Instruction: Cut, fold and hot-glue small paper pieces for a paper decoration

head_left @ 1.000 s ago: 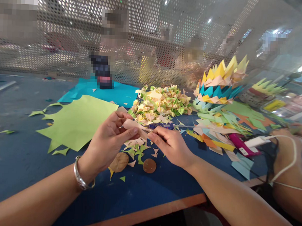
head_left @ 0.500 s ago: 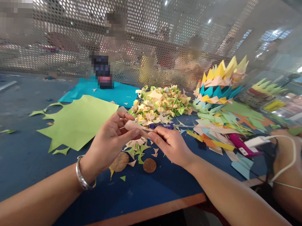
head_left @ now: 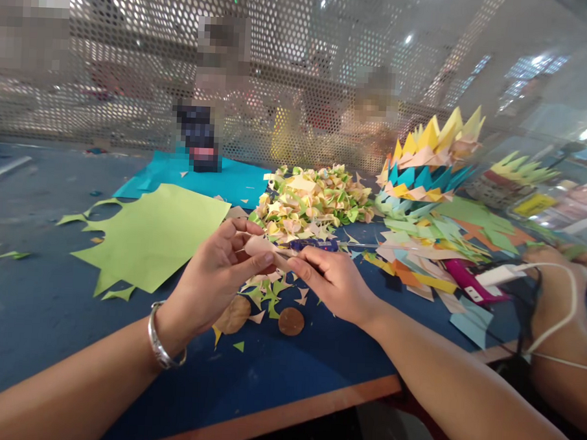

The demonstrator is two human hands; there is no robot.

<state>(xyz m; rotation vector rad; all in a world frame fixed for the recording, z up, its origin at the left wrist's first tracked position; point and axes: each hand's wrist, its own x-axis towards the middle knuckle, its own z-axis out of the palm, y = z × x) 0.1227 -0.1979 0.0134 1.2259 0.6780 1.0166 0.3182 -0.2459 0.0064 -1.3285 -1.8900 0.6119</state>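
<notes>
Between both hands is a small pale pink piece of paper [head_left: 258,246], curled or folded. My left hand [head_left: 223,269] pinches it between thumb and fingers; a silver bangle circles that wrist. My right hand [head_left: 332,280] is closed at the paper's right end, thumb against the forefinger. A thin darker edge shows there, too small to make out. Below the hands lie loose paper scraps [head_left: 271,290], a brown round lump [head_left: 234,316] partly behind my left hand, and a flat brown disc [head_left: 291,322]. A dark blue object [head_left: 316,245] sits just behind my right hand.
A heap of folded paper pieces [head_left: 318,195] lies ahead. Green paper [head_left: 151,240] and blue paper [head_left: 241,182] lie left. A layered paper model [head_left: 427,167] stands right, near a magenta power strip [head_left: 475,283] with cables. Another person's arm [head_left: 557,309] rests far right.
My hands and the pale pink paper stay almost in place, with only a tiny shift. The other person's hand at far right has moved slightly.
</notes>
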